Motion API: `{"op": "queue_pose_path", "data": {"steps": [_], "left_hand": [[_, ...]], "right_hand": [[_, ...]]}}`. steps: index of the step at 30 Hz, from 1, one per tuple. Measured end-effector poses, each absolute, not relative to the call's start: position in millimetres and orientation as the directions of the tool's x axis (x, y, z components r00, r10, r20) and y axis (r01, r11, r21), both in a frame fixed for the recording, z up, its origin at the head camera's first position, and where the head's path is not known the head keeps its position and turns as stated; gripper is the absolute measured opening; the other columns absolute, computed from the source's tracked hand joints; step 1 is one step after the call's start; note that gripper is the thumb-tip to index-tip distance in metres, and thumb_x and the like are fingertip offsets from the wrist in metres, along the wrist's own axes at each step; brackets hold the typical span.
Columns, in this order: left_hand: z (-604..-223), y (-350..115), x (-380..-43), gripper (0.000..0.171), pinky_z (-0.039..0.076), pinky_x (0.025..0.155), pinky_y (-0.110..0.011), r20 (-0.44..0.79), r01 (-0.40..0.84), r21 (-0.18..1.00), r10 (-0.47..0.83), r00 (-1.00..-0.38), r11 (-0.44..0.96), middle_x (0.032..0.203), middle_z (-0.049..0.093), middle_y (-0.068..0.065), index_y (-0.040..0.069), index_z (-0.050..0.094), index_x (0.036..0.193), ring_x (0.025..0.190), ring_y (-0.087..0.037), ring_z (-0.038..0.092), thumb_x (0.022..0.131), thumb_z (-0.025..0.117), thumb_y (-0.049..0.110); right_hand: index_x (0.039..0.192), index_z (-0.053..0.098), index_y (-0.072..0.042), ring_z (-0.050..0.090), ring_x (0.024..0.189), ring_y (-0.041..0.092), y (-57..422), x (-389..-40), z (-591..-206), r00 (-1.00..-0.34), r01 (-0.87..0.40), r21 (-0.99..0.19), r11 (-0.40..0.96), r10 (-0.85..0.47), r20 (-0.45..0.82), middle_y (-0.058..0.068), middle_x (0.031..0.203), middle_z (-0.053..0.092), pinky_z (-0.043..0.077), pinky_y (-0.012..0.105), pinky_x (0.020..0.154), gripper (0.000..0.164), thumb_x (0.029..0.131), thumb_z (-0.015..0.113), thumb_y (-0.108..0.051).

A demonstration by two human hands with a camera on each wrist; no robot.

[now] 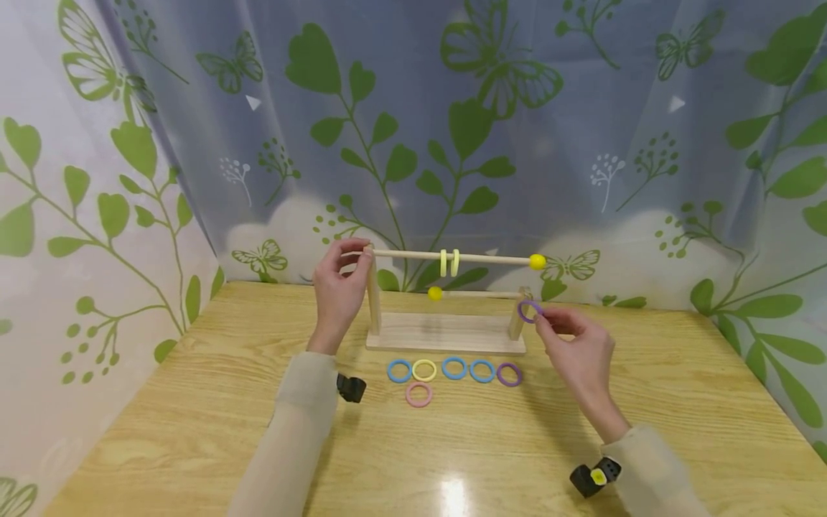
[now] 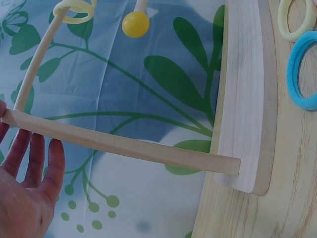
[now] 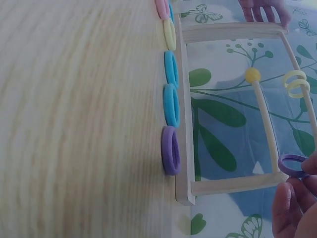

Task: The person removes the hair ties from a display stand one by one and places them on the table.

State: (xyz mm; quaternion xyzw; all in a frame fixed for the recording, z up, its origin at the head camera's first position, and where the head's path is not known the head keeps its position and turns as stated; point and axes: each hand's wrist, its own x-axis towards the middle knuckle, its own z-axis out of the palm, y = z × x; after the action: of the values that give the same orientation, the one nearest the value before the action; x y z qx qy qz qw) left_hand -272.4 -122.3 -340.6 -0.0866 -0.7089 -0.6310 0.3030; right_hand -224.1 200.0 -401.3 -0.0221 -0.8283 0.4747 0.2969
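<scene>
My left hand grips the top of the left post of a wooden stand, thumb in front. From that post a long upper rod reaches right to a yellow ball. Two pale yellow hair ties hang around this rod near its middle. Between thumb and fingertips, my right hand pinches a purple hair tie. In the head view this tie overlaps the right post, below and left of which the lower rod ends in another yellow ball.
In front of the base lie several loose hair ties: blue ones, a yellow one, a purple one and, nearer me, a pink one. A patterned curtain hangs behind the wooden table.
</scene>
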Motion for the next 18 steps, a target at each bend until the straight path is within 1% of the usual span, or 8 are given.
{"op": "queue_pose_path", "data": {"steps": [7, 18], "left_hand": [[-341.3, -122.4, -273.6, 0.020, 0.050, 0.071, -0.010, 0.539, 0.505, 0.842, -0.259, -0.801, 0.192, 0.112, 0.067, -0.024, -0.004, 0.068, 0.115, 0.099, -0.036, 0.066, 0.100, 0.062, 0.007], [-341.2, -122.5, -273.0, 0.018, 0.050, 0.070, -0.010, 0.537, 0.504, 0.844, -0.261, -0.802, 0.183, 0.111, 0.068, -0.025, -0.004, 0.068, 0.114, 0.098, -0.037, 0.066, 0.099, 0.064, 0.006]], "right_hand": [[0.096, 0.080, -0.009, 0.061, 0.068, -0.012, 196.6, -223.7, -406.9, -0.836, -0.248, -0.793, 0.557, 0.290, 0.466, 0.011, 0.087, 0.079, 0.049, 0.009, 0.057, 0.010, 0.090, 0.077, -0.017], [0.096, 0.080, -0.008, 0.062, 0.065, -0.009, 190.3, -219.5, -408.8, -0.873, -0.237, -0.809, 0.538, 0.249, 0.420, 0.010, 0.083, 0.078, 0.050, 0.013, 0.053, 0.011, 0.090, 0.077, -0.016]]}}
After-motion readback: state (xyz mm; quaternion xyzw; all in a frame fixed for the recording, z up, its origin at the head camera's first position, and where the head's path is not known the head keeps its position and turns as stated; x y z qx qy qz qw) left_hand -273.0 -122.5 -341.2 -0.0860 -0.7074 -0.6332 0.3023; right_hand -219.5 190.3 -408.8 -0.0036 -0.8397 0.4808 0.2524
